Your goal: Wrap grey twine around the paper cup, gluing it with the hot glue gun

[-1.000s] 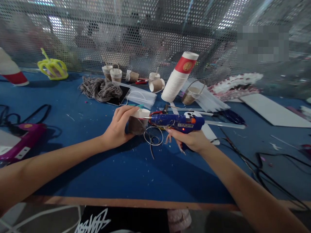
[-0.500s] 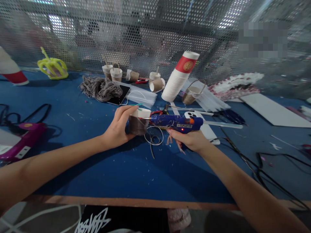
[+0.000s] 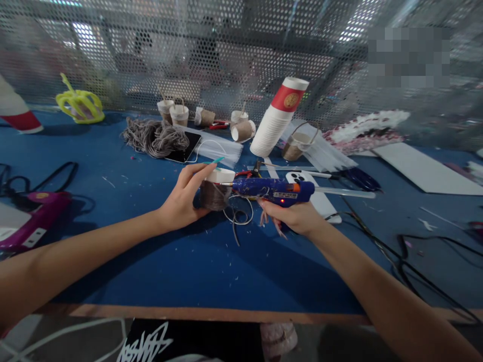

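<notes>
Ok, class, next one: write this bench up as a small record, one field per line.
Left hand: left hand holds brown-wrapped cup
Right hand: right hand holds blue glue gun, red light on
Nozzle: at the cup's upper side; contact unclear
Surface: blue tabletop
Behind, left: grey yarn bundle
Behind, right: leaning stack of white cups
Far left: yellow openwork piece, magenta tool

No wording can be read with certainty. The blue glue gun (image 3: 264, 188) bears a pale label (image 3: 286, 195) with dark print too small to read. Behind it, the tilted cup stack (image 3: 274, 118) shows a round gold emblem (image 3: 291, 100) on a red band. Well left of it, a purple glue gun (image 3: 41, 218) has an illegible yellowish round mark (image 3: 41, 196). Nearer the wearer than it, black cloth (image 3: 196, 337) carries white scrawled lettering (image 3: 145, 348), unclear.
</notes>
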The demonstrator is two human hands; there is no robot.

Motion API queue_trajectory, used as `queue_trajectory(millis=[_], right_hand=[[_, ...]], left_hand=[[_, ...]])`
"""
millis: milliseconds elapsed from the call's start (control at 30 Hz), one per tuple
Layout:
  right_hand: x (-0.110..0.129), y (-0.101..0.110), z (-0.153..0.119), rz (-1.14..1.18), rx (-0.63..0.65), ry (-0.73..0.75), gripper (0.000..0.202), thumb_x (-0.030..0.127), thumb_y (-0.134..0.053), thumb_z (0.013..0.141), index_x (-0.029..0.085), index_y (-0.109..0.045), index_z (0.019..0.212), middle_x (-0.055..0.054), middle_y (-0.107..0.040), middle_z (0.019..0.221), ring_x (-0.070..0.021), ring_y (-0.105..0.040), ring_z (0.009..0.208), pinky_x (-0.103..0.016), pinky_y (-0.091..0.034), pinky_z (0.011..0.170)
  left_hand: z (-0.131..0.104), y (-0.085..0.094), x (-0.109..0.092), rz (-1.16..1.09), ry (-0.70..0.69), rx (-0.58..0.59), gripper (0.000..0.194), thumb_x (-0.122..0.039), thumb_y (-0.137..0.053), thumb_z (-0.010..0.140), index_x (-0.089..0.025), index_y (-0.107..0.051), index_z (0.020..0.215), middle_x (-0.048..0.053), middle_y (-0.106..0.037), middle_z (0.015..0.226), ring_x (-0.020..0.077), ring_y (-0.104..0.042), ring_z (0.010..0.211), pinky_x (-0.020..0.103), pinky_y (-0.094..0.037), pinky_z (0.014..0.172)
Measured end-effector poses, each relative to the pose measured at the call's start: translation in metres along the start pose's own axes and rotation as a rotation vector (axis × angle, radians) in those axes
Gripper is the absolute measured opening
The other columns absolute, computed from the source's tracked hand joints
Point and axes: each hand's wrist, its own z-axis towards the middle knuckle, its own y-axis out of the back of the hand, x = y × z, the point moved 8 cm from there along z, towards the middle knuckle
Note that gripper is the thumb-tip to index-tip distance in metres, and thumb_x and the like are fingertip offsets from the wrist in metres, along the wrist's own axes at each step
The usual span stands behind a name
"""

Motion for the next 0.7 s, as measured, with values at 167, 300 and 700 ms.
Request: queue_trajectory(millis=[167, 300, 700], right_hand=[[-0.0009, 0.0008, -0.0003, -0.024, 0.007, 0.016, 0.041, 0.036, -0.061, 0.077, 0.025, -0.045, 0.041, 0.004, -0.048, 0.03, -0.0119, -0.046, 0.025, -0.026, -0.046, 0.035], [-0.0031, 0.0018, -0.0001, -0.042, 0.003, 0.014, 0.046, 0.038, -0.06, 0.078, 0.025, -0.042, 0.039, 0.003, -0.047, 0.029, -0.012, -0.047, 0.027, -0.027, -0.048, 0.04], [-0.0088, 0.0098, -0.0044, -0.088, -0.022, 0.018, 0.046, 0.035, -0.058, 0.082, 0.023, -0.046, 0.039, 0.001, -0.053, 0.035, -0.0119, -0.053, 0.035, -0.027, -0.05, 0.048]], left_hand=[[0.0015, 0.002, -0.0004, -0.022, 0.012, 0.0, 0.085, -0.015, -0.074, 0.076, -0.024, -0.031, 0.148, 0.014, -0.049, 0.132, 0.0289, -0.053, 0.125, 0.045, -0.057, 0.101], [0.0015, 0.0027, 0.0016, -0.021, 0.05, -0.005, 0.083, -0.014, -0.075, 0.074, -0.023, -0.033, 0.145, 0.013, -0.05, 0.131, 0.0285, -0.054, 0.125, 0.045, -0.058, 0.1], [0.0009, 0.0043, 0.0049, -0.026, 0.065, -0.049, 0.079, -0.017, -0.076, 0.073, -0.02, -0.036, 0.141, 0.014, -0.051, 0.128, 0.0279, -0.054, 0.123, 0.048, -0.055, 0.104]])
